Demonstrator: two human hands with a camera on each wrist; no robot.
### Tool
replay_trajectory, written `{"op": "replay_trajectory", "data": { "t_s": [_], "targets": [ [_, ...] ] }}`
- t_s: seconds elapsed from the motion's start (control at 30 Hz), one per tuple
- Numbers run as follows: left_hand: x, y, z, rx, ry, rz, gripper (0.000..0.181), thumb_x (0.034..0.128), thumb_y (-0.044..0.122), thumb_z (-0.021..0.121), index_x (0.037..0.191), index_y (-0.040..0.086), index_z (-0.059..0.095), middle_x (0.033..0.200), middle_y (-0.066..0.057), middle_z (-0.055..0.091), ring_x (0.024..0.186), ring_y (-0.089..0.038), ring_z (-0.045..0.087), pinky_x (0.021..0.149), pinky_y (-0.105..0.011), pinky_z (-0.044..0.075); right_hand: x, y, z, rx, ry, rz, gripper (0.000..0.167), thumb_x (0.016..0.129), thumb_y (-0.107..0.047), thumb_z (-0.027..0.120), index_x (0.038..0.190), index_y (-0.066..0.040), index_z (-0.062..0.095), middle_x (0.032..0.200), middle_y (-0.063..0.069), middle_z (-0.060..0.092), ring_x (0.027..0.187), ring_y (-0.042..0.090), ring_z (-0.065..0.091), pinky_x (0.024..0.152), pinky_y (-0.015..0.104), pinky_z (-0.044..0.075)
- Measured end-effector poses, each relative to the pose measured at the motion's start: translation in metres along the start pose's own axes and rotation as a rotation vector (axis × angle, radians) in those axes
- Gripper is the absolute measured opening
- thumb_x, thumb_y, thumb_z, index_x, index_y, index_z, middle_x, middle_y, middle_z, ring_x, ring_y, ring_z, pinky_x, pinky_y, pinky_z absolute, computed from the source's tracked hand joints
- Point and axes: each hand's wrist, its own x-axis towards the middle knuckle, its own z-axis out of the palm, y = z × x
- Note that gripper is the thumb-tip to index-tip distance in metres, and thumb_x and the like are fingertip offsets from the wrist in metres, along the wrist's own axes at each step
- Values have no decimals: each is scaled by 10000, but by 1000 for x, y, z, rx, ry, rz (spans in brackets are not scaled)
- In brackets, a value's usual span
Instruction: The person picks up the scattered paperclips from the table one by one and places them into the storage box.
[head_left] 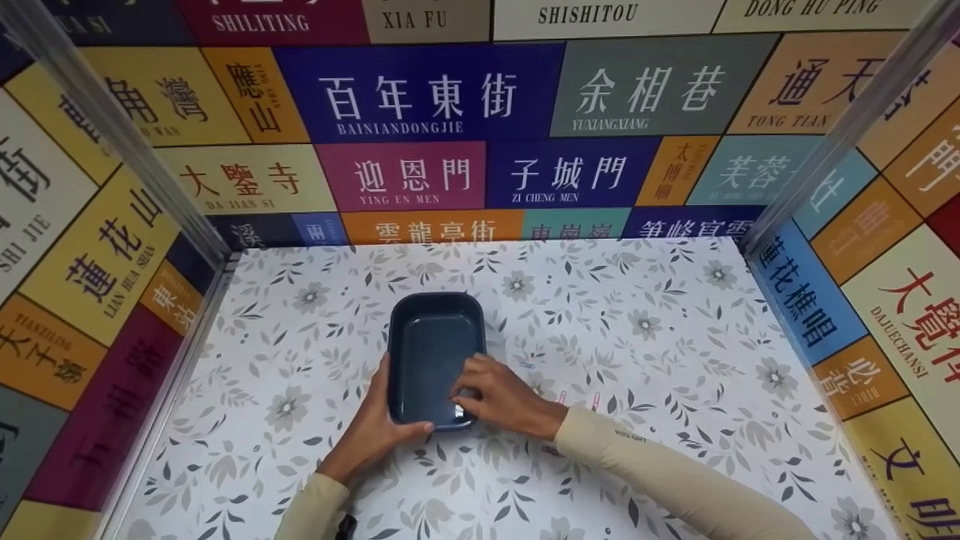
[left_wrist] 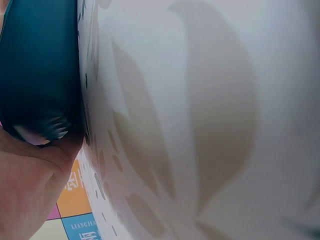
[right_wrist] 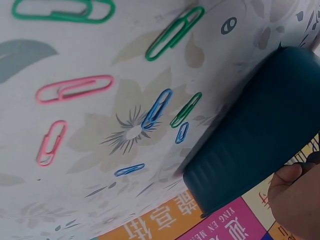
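A deep blue rectangular baking dish (head_left: 435, 360) stands on the patterned tabletop, and no contents can be made out in it. My left hand (head_left: 386, 427) grips its near left corner, thumb on the near rim and fingers along the left side. Over the dish's near right part is my right hand (head_left: 495, 394), its fingers curled with the tips close together; whether something small is between them cannot be made out. To the dish's right lie several loose paper clips: pink (right_wrist: 75, 89), green (right_wrist: 175, 34) and blue (right_wrist: 157, 109).
White cloth with grey leaves and flowers covers the table (head_left: 300, 337). Walls of coloured street-name panels (head_left: 420, 94) enclose its back and both sides. Clear upright strips (head_left: 832, 135) stand at the back corners.
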Motion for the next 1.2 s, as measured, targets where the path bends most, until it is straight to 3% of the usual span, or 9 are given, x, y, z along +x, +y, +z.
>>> {"op": "replay_trajectory", "data": {
  "t_s": [0.2,0.3,0.47,0.67,0.87,1.2],
  "targets": [
    [0,1,-1,-4,-3,-5,1455,755,383,1023,1794,260,12,1843,-126,112,1676,-353,158,1313,-587,161,5,-2,2,-8,-24,-24,44,988,-115,827,1010,-101,862,923,14,680,877,166,589,846,346,526],
    [0,-1,0,3,14,14,1447,747,388,1027,1796,245,40,1836,-141,143,1667,-371,186,1300,-602,185,7,-2,4,-14,-43,-32,41,985,-102,822,1000,-99,860,926,16,685,872,166,602,940,367,543],
    [2,1,1,-2,8,26,1433,771,334,1021,1795,217,25,1837,-157,121,1668,-389,171,1298,-626,180,11,-5,4,-43,-77,-29,52,987,-110,814,994,-91,862,927,20,688,876,181,607,927,370,547],
    [2,0,1,1,-4,40,1428,785,330,1008,1791,180,6,1834,-178,112,1665,-397,178,1298,-623,185,16,-7,9,-79,-96,-24,55,981,-121,830,1007,-88,866,926,14,712,879,163,651,1098,390,528],
    [2,-3,-1,11,6,56,1449,761,331,1017,1788,148,12,1824,-218,123,1657,-427,187,1298,-628,187,23,-11,13,-101,-125,-14,53,971,-131,838,1008,-100,861,932,4,707,915,172,632,920,334,556],
    [1,-3,1,28,35,87,1430,765,337,1015,1776,76,37,1808,-265,145,1640,-473,216,1287,-663,188,38,-13,22,-111,-225,5,57,962,-127,806,988,-100,849,957,11,721,926,178,646,906,323,549]
  ]
}}
